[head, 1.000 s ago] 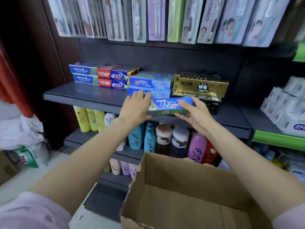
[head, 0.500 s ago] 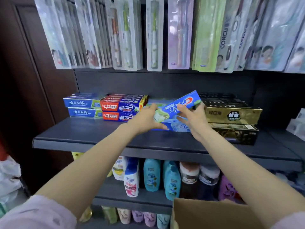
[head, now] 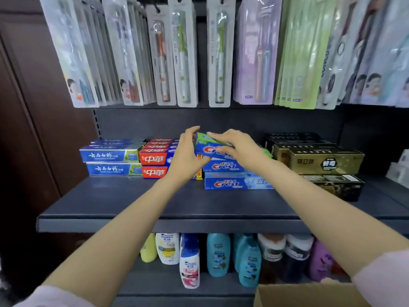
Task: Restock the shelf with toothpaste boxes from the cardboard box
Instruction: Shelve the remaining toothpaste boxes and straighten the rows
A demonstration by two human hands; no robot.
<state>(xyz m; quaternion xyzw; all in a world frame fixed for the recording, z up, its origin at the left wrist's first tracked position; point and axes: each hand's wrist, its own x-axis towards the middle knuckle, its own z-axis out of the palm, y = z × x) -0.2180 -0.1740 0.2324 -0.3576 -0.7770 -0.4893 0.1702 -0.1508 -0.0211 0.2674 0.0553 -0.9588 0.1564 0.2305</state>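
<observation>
Item in hand — a blue and green Crest toothpaste box of cardboard, held at both ends atop the stack of two blue Crest toothpaste boxes on the dark grey metal shelf.

Left hand: fingers curled round the box's left end, thumb below.

Right hand: fingers laid over the top, thumb against the front face, pinching the box.

Left of the fingers: red and blue toothpaste boxes, then blue and green toothpaste boxes, each stacked.

Right of the fingers: black and gold toothpaste boxes.

Above the fingers: hanging blister-packed toothbrushes.

Below: plastic shampoo bottles on the lower shelf — and the brown cardboard box, its rim just visible at the lower right.
</observation>
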